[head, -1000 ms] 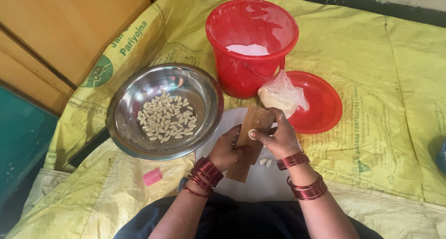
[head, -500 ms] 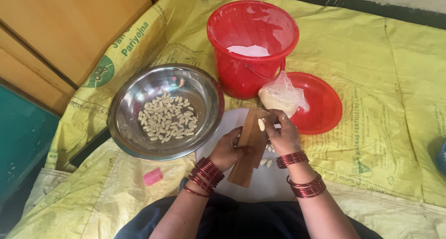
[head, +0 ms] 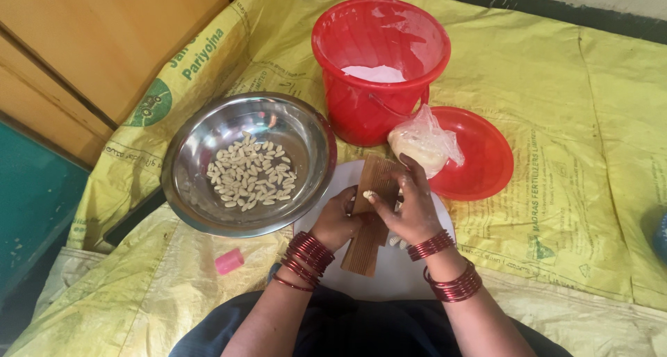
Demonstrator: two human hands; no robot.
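Note:
A ridged wooden board (head: 368,218) lies tilted on a white round plate (head: 389,277) in front of me. My left hand (head: 338,220) grips the board's left edge and steadies it. My right hand (head: 410,204) rests over the board's right side, its fingertips pinching a small pale dough piece (head: 368,194) against the ridges. A few shaped pale pieces (head: 396,242) lie on the plate beside the board. Both wrists wear dark red bangles.
A steel bowl (head: 201,211) holds several shaped pale pieces (head: 250,176) at my left. A red bucket (head: 361,100) with white flour stands behind. A red lid (head: 486,155) carries a plastic bag of dough (head: 424,142). A small pink object (head: 228,261) lies on the yellow sack mat (head: 556,107).
My right hand has slid down the board toward me, dragging the dough piece along the ridges. The left hand keeps its hold on the board.

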